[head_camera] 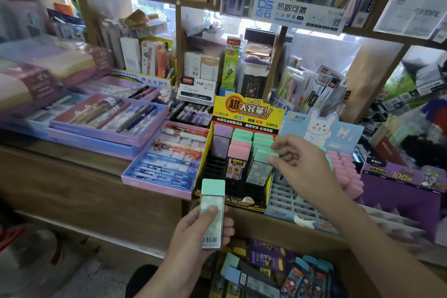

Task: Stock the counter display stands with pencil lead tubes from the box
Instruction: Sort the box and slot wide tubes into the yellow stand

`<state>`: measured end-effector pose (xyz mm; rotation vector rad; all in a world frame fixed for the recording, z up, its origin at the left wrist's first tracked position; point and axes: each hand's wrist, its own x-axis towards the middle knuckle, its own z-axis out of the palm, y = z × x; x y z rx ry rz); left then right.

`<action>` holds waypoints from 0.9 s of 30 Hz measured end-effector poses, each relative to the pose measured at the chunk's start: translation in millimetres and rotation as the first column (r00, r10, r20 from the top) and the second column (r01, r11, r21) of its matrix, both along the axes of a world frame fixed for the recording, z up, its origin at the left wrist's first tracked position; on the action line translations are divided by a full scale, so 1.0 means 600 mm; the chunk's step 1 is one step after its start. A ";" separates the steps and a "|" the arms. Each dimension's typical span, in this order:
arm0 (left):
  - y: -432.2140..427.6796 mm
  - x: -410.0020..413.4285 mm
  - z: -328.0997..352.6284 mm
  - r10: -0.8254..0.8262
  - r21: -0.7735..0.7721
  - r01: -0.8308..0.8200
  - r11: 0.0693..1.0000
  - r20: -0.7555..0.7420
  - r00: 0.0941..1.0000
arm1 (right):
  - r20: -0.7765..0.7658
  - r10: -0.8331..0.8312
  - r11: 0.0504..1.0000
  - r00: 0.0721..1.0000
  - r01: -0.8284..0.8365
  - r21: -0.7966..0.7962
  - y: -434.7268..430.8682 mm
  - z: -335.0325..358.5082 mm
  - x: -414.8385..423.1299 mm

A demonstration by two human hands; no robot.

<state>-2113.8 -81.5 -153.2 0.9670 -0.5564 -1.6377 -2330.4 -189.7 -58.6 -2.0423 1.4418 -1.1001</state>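
My left hand (pixel 193 232) grips a mint-capped lead tube (pixel 212 210) upright, thumb on its front, just below the counter edge. My right hand (pixel 297 155) pinches the mint cap of another tube (pixel 264 155) standing in the right column of the yellow and black display stand (pixel 246 113). That stand holds purple, pink and mint tubes at its back rows; its front slots are bare. A blue rabbit stand (pixel 319 128) to the right carries pink tubes (pixel 346 167). The box (pixel 271 271) of loose tubes sits low, under my right forearm.
Purple pen trays (pixel 167 159) lie left of the yellow stand on the wooden counter (pixel 72 167). A purple card box (pixel 406 176) stands at the right. Shelves packed with stationery rise behind the counter.
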 end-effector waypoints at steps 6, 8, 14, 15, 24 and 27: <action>0.000 0.000 0.000 -0.002 -0.005 0.002 1.000 0.003 1.000 | -0.277 -0.047 0.983 0.960 -0.005 -0.183 -0.002 -0.006 0.009; 0.001 0.001 0.000 -0.001 -0.008 0.001 1.000 0.006 1.000 | -0.304 -0.052 0.975 0.951 -0.017 -0.220 0.001 -0.006 0.011; 0.002 0.001 -0.001 0.005 -0.016 -0.005 1.000 0.021 1.000 | -0.306 -0.060 0.980 0.950 -0.002 -0.198 0.005 -0.001 0.011; 0.002 0.000 -0.001 0.006 -0.018 -0.005 1.000 0.027 1.000 | -0.285 -0.060 0.981 0.957 0.004 -0.193 0.009 -0.001 0.009; 0.003 -0.003 0.005 0.067 -0.100 -0.049 0.994 0.186 0.980 | 0.100 -0.017 0.998 0.995 0.011 0.057 0.105 -0.046 -0.041; 0.003 -0.006 0.007 0.098 -0.117 -0.072 0.991 0.236 0.967 | 0.093 0.014 0.967 0.996 -0.037 0.251 0.142 -0.076 -0.072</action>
